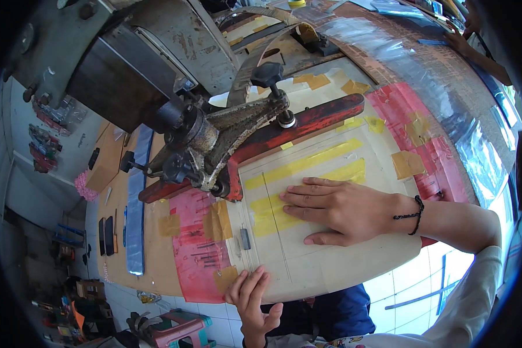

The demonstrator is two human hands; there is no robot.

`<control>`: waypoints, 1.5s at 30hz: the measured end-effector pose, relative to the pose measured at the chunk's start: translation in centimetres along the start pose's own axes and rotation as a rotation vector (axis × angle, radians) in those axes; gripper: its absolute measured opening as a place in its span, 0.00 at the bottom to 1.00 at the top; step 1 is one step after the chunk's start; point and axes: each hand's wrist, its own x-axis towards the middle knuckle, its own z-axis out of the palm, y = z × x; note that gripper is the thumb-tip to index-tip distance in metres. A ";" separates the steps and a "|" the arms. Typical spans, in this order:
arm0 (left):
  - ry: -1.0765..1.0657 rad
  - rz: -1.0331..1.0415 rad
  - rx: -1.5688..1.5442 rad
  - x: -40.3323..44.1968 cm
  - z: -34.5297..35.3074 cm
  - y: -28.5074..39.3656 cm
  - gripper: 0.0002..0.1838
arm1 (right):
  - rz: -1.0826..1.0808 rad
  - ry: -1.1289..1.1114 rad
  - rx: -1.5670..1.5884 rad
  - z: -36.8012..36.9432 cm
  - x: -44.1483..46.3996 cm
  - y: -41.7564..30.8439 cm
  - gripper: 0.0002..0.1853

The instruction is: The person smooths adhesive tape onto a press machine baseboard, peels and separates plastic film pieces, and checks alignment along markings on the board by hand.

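Observation:
My right hand (336, 210) lies flat, fingers stretched out, on a cream-coloured board (342, 267) with strips of yellow tape (307, 164). At the board's near left edge is my left hand (253, 298), its fingers extended and resting by a piece of brown tape (225, 279); the thumb stands apart. Between the hands, thin straight lines run across the board, and a small dark grey block (245, 238) sits near its left side. Just beyond my right hand stands a press-like machine with a red metal bar (313, 123) and a worn metal bracket (238, 130).
Red sheeting (200, 255) is taped at the left, with more red sheeting (426, 145) at the right. Clear plastic film (446, 104) lies along the far right. A blue strip (136, 232) rests at left. Another person's hand (459, 43) shows at upper right. A stool (182, 330) stands below.

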 end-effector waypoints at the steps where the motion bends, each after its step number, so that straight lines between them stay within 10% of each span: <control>1: -0.001 -0.009 0.002 0.0 0.0 0.1 0.32 | -0.001 0.001 -0.002 0.0 0.0 0.0 0.32; 45: 0.006 -0.003 0.019 0.2 0.3 0.3 0.28 | -0.008 -0.003 -0.033 0.3 -0.1 0.1 0.34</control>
